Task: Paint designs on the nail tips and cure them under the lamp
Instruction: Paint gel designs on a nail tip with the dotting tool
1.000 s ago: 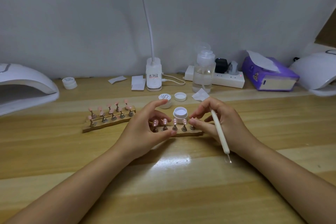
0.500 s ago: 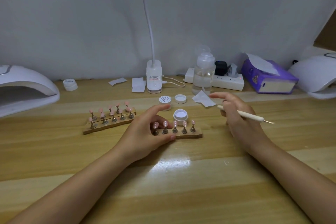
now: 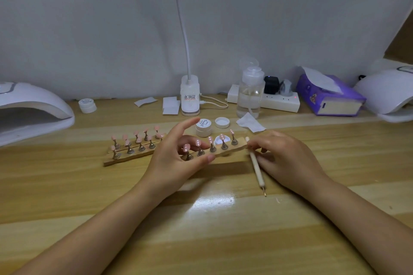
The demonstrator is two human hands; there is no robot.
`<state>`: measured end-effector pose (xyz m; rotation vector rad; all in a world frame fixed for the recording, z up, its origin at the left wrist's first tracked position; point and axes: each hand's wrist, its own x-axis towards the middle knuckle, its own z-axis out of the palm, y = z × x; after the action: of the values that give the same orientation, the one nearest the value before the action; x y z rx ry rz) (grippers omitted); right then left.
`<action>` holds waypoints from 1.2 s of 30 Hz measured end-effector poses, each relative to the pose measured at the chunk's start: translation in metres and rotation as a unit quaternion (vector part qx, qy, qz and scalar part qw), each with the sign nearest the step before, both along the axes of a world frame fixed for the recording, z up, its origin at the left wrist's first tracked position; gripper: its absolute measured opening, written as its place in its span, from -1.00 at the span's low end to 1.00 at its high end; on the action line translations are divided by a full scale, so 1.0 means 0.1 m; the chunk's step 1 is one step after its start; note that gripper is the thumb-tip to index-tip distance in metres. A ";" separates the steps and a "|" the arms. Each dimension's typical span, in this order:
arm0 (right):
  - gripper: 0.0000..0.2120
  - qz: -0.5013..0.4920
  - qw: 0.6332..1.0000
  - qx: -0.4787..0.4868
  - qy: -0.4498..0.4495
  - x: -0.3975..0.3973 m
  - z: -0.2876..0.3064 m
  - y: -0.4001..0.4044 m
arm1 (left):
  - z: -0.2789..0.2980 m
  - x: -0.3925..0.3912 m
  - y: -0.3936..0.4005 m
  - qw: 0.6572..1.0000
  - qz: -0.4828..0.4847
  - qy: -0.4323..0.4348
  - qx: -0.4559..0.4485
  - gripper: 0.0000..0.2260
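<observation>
A wooden strip (image 3: pixel 234 148) carries several pink nail tips with white dots on small metal stands. It is tilted, its right end raised. My left hand (image 3: pixel 176 158) grips its left part, thumb at the front edge. My right hand (image 3: pixel 288 158) pinches its right end and also holds a white dotting pen (image 3: pixel 257 165), tip pointing down toward me. An open white gel pot (image 3: pixel 221 139) sits just behind the strip. A second wooden holder (image 3: pixel 131 154) with plain pink tips lies to the left. White curing lamps stand at far left (image 3: pixel 33 111) and far right (image 3: pixel 388 94).
A closed gel pot (image 3: pixel 203 127) and a loose lid (image 3: pixel 222 122) sit behind the strip, with a paper wipe (image 3: pixel 250 123). Along the wall stand a desk lamp base (image 3: pixel 190 98), pump bottle (image 3: pixel 250 94), power strip (image 3: pixel 279 102), purple tissue box (image 3: pixel 328 96) and another small pot (image 3: pixel 87 105).
My right hand came back from the right with the pen and took hold of the strip's right end. The strip has lifted and tilted off the table.
</observation>
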<state>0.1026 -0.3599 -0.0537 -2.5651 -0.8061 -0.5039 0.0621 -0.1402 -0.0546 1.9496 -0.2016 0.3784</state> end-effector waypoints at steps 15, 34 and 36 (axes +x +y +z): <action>-0.73 0.069 0.995 -0.060 -0.028 0.03 -0.01 0.02 | 0.03 -0.01 -0.04 1.000 -0.001 0.001 -0.018 -0.44; -0.74 -0.098 0.828 0.516 0.197 0.24 0.28 -0.25 | 0.31 0.07 -0.40 0.998 -0.044 -0.013 -0.047 -0.44; -0.77 -0.109 0.789 0.558 0.232 0.28 0.34 -0.36 | 0.37 0.15 -0.64 0.997 -0.057 -0.020 -0.058 -0.45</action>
<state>0.1310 -0.3963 -0.0198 -1.5157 0.0439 -0.2484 0.0771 -0.2039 -0.0172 1.8089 -0.3085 0.3465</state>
